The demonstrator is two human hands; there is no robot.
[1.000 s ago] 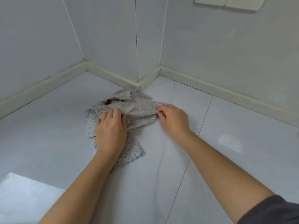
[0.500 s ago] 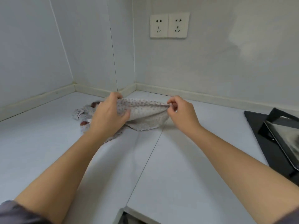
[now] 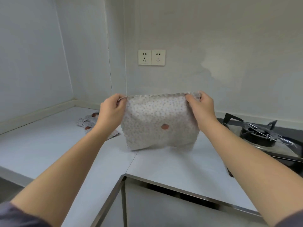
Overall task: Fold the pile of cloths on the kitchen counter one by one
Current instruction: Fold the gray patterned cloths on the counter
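A pale dotted cloth [image 3: 157, 123] with a reddish spot hangs spread out above the counter [image 3: 41, 145]. My left hand [image 3: 111, 112] pinches its top left corner and my right hand [image 3: 201, 107] pinches its top right corner, so the top edge is stretched level between them. Its lower edge hangs just above the countertop. Behind my left hand, the rest of the pile of cloths [image 3: 89, 122] lies crumpled on the counter near the corner, partly hidden by my wrist.
A gas stove [image 3: 262, 136] with a black burner grate sits at the right on the counter. Two wall sockets [image 3: 151, 57] are on the back wall. The counter's front edge [image 3: 180, 182] bends inward below, with cabinet fronts under it.
Both hands have lifted one cloth off the pile and pulled it apart, so it now hangs flat in the air. The view has tilted up and back.
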